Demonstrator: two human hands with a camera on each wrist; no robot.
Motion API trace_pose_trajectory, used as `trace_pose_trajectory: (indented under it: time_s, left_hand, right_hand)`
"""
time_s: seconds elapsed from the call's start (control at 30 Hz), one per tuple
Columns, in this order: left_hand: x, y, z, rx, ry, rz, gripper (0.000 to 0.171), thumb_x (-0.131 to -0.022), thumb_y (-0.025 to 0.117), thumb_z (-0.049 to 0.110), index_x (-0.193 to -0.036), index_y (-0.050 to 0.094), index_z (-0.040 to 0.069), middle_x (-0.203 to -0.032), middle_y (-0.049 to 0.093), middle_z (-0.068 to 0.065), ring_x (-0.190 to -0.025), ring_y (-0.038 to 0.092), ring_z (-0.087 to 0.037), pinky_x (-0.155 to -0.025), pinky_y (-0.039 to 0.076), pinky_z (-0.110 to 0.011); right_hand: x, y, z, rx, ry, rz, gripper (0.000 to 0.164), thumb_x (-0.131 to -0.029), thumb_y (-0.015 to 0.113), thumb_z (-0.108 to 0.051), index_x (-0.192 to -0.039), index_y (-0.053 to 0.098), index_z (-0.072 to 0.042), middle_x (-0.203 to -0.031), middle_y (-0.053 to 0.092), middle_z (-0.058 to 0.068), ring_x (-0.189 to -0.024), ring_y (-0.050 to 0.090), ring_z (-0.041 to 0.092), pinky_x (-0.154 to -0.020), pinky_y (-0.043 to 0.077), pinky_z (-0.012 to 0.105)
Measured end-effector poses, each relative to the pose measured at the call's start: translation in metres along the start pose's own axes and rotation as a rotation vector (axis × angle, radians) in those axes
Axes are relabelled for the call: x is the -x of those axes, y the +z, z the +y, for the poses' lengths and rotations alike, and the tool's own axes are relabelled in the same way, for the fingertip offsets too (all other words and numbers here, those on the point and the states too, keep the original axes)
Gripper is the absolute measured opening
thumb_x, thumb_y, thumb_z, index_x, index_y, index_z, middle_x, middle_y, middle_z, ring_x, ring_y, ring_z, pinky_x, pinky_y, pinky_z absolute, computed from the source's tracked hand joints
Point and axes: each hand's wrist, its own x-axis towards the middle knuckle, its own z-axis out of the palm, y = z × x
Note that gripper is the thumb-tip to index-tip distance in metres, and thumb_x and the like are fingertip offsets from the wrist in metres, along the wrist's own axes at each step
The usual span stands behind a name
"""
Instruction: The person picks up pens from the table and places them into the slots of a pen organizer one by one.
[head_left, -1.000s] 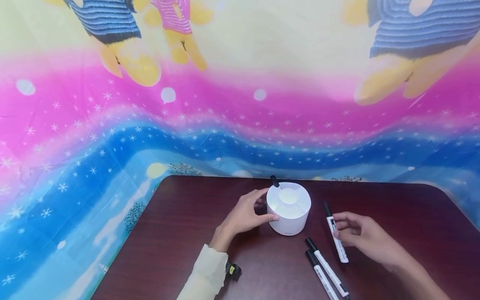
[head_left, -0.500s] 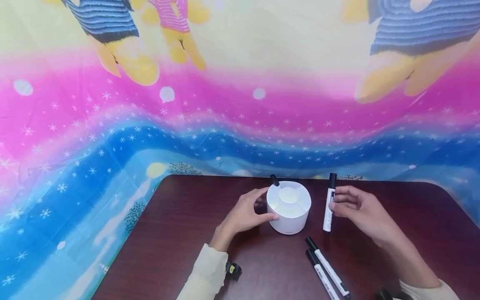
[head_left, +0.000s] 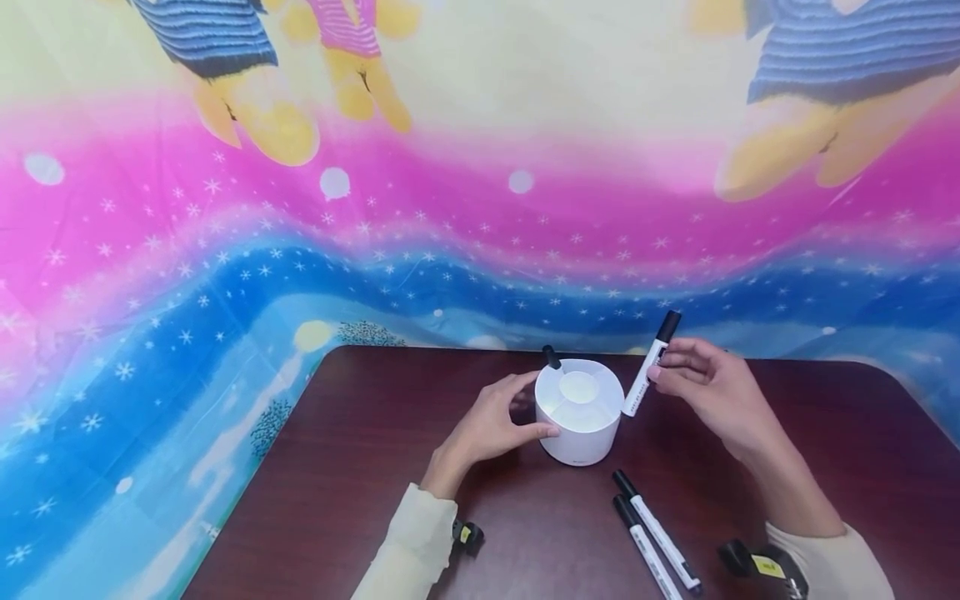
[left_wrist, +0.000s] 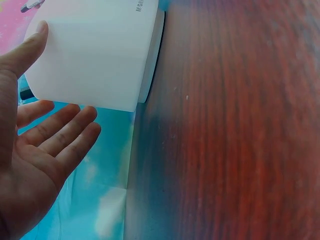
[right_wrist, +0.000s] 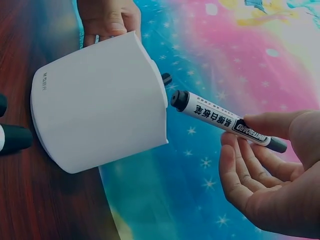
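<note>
A round white pen holder [head_left: 579,442] with divided compartments stands upright on the table. One marker's black cap [head_left: 551,357] pokes out at its back left. My left hand [head_left: 491,423] holds the pen holder from the left, thumb on its front and fingers at the far side. In the left wrist view, those fingers [left_wrist: 65,132] lie fairly straight beside the wall. My right hand [head_left: 720,396] pinches a white whiteboard marker [head_left: 647,373] between thumb and fingertips. This marker is tilted, black cap up, with its lower end close to the holder's right rim.
Two more white markers, a nearer one [head_left: 647,550] and a farther one [head_left: 663,533], lie side by side on the dark red-brown table [head_left: 360,467] in front of the holder. Behind the table's far edge hangs a colourful printed cloth [head_left: 450,217].
My right hand has lifted the marker from beside the holder, raised it and tilted it, bringing its lower end leftward to the rim. The left hand stays on the pen holder.
</note>
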Motion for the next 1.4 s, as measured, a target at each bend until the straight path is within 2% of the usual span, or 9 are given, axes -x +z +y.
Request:
trace_pose_trajectory:
  time_s: [0.33, 0.57, 0.77, 0.93, 1.0, 1.1, 1.17, 1.3, 1.4]
  left_hand:
    - [-0.001, 0.0, 0.0, -0.007, -0.013, -0.008, 0.087, -0.085, 0.091, 0.048, -0.16, 0.051, 0.028, -0.142, 0.066, -0.001, -0.122, 0.073, -0.032, -0.105, 0.061, -0.047]
    - [0.0, 0.0, -0.001, -0.002, -0.021, -0.008, 0.087, -0.086, 0.09, 0.049, -0.16, 0.051, 0.027, -0.144, 0.066, -0.002, -0.124, 0.072, -0.033, -0.106, 0.061, -0.048]
    - [0.001, 0.0, -0.001, -0.002, -0.026, -0.014, 0.086, -0.086, 0.09, 0.048, -0.16, 0.051, 0.027, -0.144, 0.065, -0.002, -0.124, 0.072, -0.032, -0.105, 0.061, -0.047]
    - [-0.003, -0.001, 0.0, -0.029, -0.032, -0.019, 0.087, -0.087, 0.089, 0.051, -0.161, 0.049, 0.03, -0.145, 0.065, 0.001, -0.122, 0.072, -0.023, -0.104, 0.062, -0.041]
    - [-0.005, 0.001, 0.002, -0.024, -0.024, -0.023, 0.087, -0.087, 0.089, 0.051, -0.162, 0.049, 0.031, -0.146, 0.064, 0.001, -0.122, 0.071, -0.023, -0.104, 0.062, -0.041]
    - [-0.008, 0.001, 0.005, -0.005, -0.012, -0.031, 0.088, -0.087, 0.088, 0.051, -0.162, 0.048, 0.029, -0.148, 0.063, -0.001, -0.125, 0.071, -0.028, -0.106, 0.061, -0.046]
    - [-0.008, 0.0, 0.005, -0.004, -0.013, -0.027, 0.089, -0.087, 0.089, 0.051, -0.162, 0.048, 0.028, -0.149, 0.062, -0.002, -0.126, 0.071, -0.029, -0.106, 0.061, -0.048]
    - [-0.004, -0.003, 0.004, -0.031, -0.04, -0.014, 0.09, -0.086, 0.09, 0.05, -0.162, 0.048, 0.027, -0.149, 0.062, -0.001, -0.125, 0.071, -0.025, -0.105, 0.061, -0.045]
    - [-0.004, -0.004, 0.003, -0.035, -0.046, -0.018, 0.09, -0.085, 0.091, 0.05, -0.162, 0.049, 0.028, -0.148, 0.063, 0.0, -0.124, 0.071, -0.025, -0.105, 0.061, -0.044]
  right_hand:
    - [-0.005, 0.007, 0.003, -0.072, -0.011, 0.054, 0.051, -0.102, 0.075, -0.017, -0.142, 0.053, 0.006, -0.104, 0.071, -0.02, -0.097, 0.076, -0.002, -0.084, 0.062, 0.016]
    - [-0.005, 0.016, 0.004, -0.083, -0.038, 0.053, 0.044, -0.103, 0.074, -0.015, -0.136, 0.056, 0.007, -0.103, 0.07, -0.021, -0.095, 0.075, -0.003, -0.083, 0.064, 0.018]
    - [-0.004, 0.023, 0.007, -0.065, -0.028, 0.042, 0.045, -0.104, 0.074, -0.018, -0.137, 0.057, 0.008, -0.106, 0.071, -0.012, -0.096, 0.075, -0.001, -0.084, 0.065, 0.022]
    - [-0.006, 0.023, 0.009, -0.015, -0.026, 0.023, 0.048, -0.105, 0.073, -0.021, -0.141, 0.057, 0.006, -0.116, 0.073, 0.008, -0.097, 0.074, -0.002, -0.084, 0.065, 0.021]
    - [-0.005, 0.021, 0.01, 0.008, -0.019, 0.024, 0.049, -0.105, 0.072, -0.022, -0.141, 0.057, 0.006, -0.122, 0.071, 0.018, -0.097, 0.073, -0.003, -0.085, 0.064, 0.021]
    - [-0.005, 0.019, 0.009, 0.032, -0.009, 0.035, 0.049, -0.105, 0.072, -0.023, -0.142, 0.057, 0.005, -0.127, 0.069, 0.026, -0.097, 0.072, -0.005, -0.085, 0.064, 0.019]
    - [-0.005, 0.021, 0.007, 0.038, -0.001, 0.036, 0.049, -0.105, 0.072, -0.023, -0.143, 0.057, 0.005, -0.129, 0.068, 0.028, -0.097, 0.071, -0.005, -0.086, 0.064, 0.021]
    - [-0.007, 0.026, 0.005, 0.037, 0.014, 0.017, 0.051, -0.105, 0.073, -0.024, -0.145, 0.057, 0.004, -0.131, 0.068, 0.027, -0.099, 0.072, -0.002, -0.089, 0.065, 0.025]
    - [-0.007, 0.026, 0.004, 0.04, 0.028, 0.02, 0.05, -0.104, 0.073, -0.023, -0.145, 0.058, 0.003, -0.13, 0.069, 0.026, -0.099, 0.073, 0.002, -0.087, 0.064, 0.023]
